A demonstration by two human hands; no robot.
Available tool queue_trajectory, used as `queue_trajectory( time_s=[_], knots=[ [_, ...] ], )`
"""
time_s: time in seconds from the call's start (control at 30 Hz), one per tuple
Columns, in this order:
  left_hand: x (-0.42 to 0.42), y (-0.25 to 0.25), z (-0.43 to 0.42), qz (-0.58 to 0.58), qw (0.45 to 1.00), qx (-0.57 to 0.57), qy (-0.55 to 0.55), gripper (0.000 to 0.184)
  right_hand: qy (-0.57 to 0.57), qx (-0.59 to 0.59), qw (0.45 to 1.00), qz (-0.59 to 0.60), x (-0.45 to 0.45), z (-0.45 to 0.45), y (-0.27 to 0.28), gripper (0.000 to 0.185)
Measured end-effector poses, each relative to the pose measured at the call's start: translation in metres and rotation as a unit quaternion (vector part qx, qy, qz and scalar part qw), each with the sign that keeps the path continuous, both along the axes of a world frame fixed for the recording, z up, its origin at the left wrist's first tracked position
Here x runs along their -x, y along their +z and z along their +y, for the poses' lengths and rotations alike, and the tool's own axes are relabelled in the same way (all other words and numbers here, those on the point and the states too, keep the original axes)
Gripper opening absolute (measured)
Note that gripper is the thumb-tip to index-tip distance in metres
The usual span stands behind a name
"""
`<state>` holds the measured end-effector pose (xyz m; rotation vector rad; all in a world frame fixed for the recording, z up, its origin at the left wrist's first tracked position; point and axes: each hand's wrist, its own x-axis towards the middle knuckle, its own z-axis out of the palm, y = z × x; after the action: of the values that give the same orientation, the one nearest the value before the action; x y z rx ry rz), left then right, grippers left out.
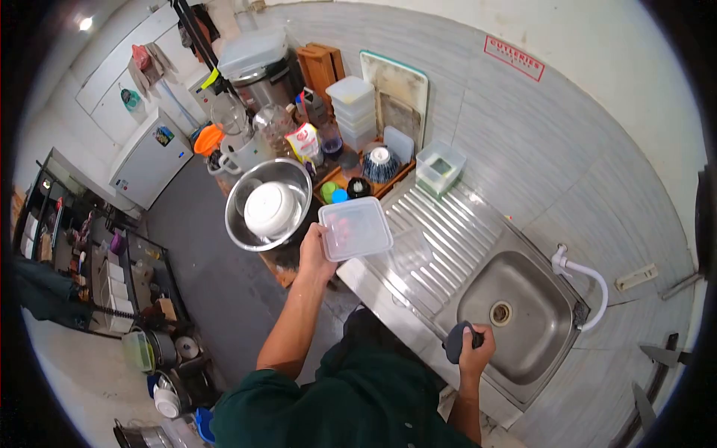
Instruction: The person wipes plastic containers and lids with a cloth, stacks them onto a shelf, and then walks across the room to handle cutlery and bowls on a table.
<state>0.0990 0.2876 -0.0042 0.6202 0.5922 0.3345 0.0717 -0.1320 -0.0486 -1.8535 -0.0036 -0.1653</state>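
Just beyond the front left corner of the stainless-steel sink unit [457, 243], the person's left hand [317, 257] holds a translucent, rectangular plastic container [355, 229] with rounded corners. The thumb lies at its near rim; the remaining fingers are mostly behind it. Faint pinkish patches show through the plastic, but whether they are fingertips I cannot tell, nor whether the piece is a tub or a lid.

Over the unit's front edge, beside the basin [520, 355], the right hand [478, 351] is closed around a dark grey, rounded object [453, 343]. Thumb and fingers cover part of it, so its material and full shape are hard to make out.

On the ribbed drainboard, close to the front left corner, a clear, flat plastic piece [414, 250] almost vanishes in the glare, its outline partly lost behind the held container. By the back left corner stands a clear, box-shaped plastic tub [441, 168] with something dark green at its bottom, too blurred to name.

Past the unit's left edge, a round, shiny metal bowl [233, 228] carries a white, rounded bowl [269, 210]. The dark green shirt [366, 407] is cut off by the lower picture edge.
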Motion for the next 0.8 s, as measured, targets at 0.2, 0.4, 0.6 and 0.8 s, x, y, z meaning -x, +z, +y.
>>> queue_trajectory(
  time_s=[0.2,0.4,0.6,0.8],
  knots=[
    [-0.114,0.029,0.095,-0.069,0.994,-0.071,0.037,0.031,-0.073,0.026,0.997,-0.008,-0.021,0.051,0.004,0.014],
    [-0.234,0.044,0.201,-0.065,0.986,-0.154,0.024,0.029,-0.106,0.031,0.994,0.027,-0.043,0.119,0.008,0.018],
    [-0.335,-0.001,0.284,-0.062,0.984,-0.161,0.043,0.024,-0.13,0.029,0.991,0.03,-0.049,0.168,0.004,0.013],
    [-0.389,-0.039,0.31,-0.053,0.985,-0.139,0.084,0.021,-0.147,0.037,0.986,0.067,-0.055,0.191,0.009,0.013]
  ],
)
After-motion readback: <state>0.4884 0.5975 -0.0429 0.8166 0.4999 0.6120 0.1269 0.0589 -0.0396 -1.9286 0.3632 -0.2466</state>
